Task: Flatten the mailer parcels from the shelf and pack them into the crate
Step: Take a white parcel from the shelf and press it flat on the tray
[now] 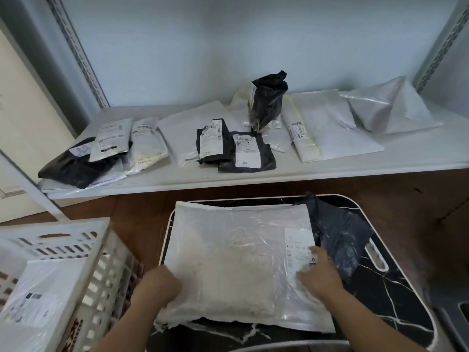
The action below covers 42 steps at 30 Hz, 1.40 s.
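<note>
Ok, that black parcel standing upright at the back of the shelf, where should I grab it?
Take the upright black parcel around its narrow crumpled top, reaching down from above. It stands on end among flat white mailers, so the top is free while its base is crowded.

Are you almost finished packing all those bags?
Not nearly. One white parcel already lies in the crate. Both hands, left hand and right hand, are on a big white mailer on the tray. Many parcels still wait on the shelf.
</note>
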Each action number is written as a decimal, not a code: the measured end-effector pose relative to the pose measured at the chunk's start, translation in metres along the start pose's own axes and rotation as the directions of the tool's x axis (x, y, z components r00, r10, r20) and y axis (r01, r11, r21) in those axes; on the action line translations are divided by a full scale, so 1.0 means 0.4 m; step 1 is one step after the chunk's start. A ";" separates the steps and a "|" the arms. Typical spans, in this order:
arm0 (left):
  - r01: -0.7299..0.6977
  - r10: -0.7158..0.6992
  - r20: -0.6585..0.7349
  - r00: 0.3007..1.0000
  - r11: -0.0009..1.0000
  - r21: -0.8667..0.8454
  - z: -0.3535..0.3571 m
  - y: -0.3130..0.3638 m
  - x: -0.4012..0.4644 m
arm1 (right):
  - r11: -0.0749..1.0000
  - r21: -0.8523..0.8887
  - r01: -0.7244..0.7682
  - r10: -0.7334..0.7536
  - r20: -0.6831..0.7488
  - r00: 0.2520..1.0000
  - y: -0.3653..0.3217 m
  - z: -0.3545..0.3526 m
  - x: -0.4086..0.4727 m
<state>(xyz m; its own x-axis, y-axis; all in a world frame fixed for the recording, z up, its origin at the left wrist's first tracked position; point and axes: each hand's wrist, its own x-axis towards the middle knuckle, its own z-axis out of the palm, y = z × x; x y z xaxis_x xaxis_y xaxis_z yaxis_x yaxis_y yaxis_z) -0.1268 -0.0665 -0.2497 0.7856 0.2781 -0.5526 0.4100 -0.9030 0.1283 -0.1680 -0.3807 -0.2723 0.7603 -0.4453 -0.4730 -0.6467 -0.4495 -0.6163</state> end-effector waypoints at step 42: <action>-0.464 0.551 -0.299 0.779 0.828 0.316 0.223 0.173 0.015 | 0.332 -0.754 0.568 -0.725 0.181 0.665 -0.014 0.205 0.014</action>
<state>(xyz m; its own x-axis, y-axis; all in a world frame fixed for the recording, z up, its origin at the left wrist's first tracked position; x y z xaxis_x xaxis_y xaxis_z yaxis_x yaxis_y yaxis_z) -0.1352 -0.1566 -0.3175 0.9765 -0.1831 -0.1133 -0.1717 -0.9798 0.1028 -0.1549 -0.3171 -0.3231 0.9852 0.1704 0.0181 0.1704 -0.9854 0.0016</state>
